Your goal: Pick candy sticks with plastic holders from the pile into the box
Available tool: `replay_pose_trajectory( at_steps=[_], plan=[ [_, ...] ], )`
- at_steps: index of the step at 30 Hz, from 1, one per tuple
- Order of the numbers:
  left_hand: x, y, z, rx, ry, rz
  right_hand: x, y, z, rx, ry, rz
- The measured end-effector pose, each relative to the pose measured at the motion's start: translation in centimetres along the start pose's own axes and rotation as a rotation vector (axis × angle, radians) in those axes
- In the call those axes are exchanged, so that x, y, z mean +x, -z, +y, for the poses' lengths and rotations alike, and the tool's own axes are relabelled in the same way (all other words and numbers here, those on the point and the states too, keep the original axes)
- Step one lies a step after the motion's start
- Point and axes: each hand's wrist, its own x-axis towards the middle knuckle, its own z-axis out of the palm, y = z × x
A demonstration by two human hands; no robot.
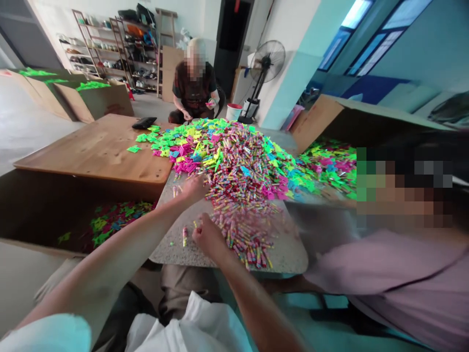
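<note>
On the speckled table [293, 259] lies a large heap of small printed tubes [234, 171] with pink, red and yellow wrapping. Green, yellow, blue and pink flat plastic pieces [164, 142] are mixed in around the heap's edges. My left hand [195, 189] is at the heap's left edge with its fingers curled down; whatever they hold is hidden. Closer to me, my right hand [210, 238] is closed, and a small yellowish bit shows at its fingertips, too small to name. A single tube [185, 236] stands out just left of my right hand.
A wooden board [88, 146] and an open carton [40, 210] of coloured pieces are at my left. Another carton [318, 120] stands at the right. One person [194, 88] sits opposite; another [388, 264] is close on my right. Behind stands a fan [266, 61].
</note>
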Motion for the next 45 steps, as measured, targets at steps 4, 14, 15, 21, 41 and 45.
replay_pose_trajectory(
  at_steps=[4,14,15,21,41,45],
  plan=[
    [3.4,-3.3,4.3,0.122,-0.082,-0.005,-2.1,0.8,1.2,0.439,-0.079,0.099],
    [10.4,-10.7,13.3,0.052,-0.038,-0.076,-10.4,-2.2,3.2,0.864,-0.157,0.303],
    [10.5,-11.0,13.5,0.026,-0.014,-0.067,-10.6,-2.7,3.7,0.896,-0.179,0.31],
    [9.7,-10.4,13.0,-0.096,-0.006,-0.057,-9.6,-0.5,5.6,1.062,-0.256,0.337],
    [-17.4,4.7,-2.1,-1.021,0.327,-0.192,-4.4,2.3,-0.3,1.189,-0.053,0.158],
    [-18.8,5.5,-2.9,-1.045,0.31,-0.156,-4.7,1.5,-1.4,1.123,0.001,0.144]
  ],
)
